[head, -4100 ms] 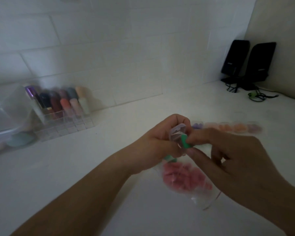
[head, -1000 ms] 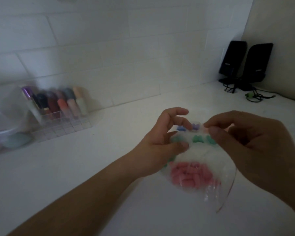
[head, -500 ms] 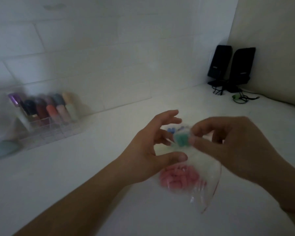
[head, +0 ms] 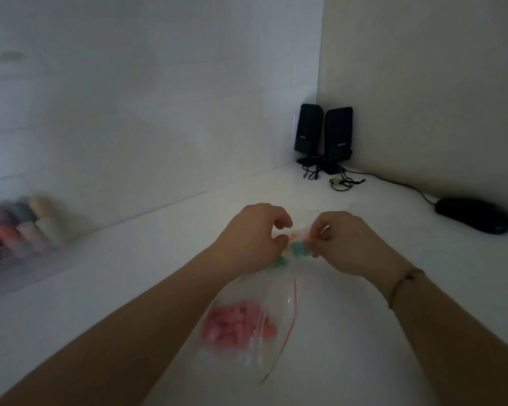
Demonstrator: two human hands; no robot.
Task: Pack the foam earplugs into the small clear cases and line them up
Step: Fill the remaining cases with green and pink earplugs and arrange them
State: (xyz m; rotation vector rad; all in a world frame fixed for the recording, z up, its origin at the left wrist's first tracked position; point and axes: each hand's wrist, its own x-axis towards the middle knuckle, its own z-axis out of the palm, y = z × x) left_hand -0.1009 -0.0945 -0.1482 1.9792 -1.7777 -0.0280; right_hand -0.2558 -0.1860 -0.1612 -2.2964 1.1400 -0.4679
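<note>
Head view: both hands are meeting over the white table. The left hand and right hand are pinching, fingers curled, a small clear case holding green earplugs, above a bag of pink earplugs.

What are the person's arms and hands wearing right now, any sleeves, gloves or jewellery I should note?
Both forearms are bare to the frame edge: no sleeves or gloves in view. The left hand shows no rings or bands. The right hand is also bare, but its wrist carries a thin dark cord bracelet with a small bead or knot.
</note>
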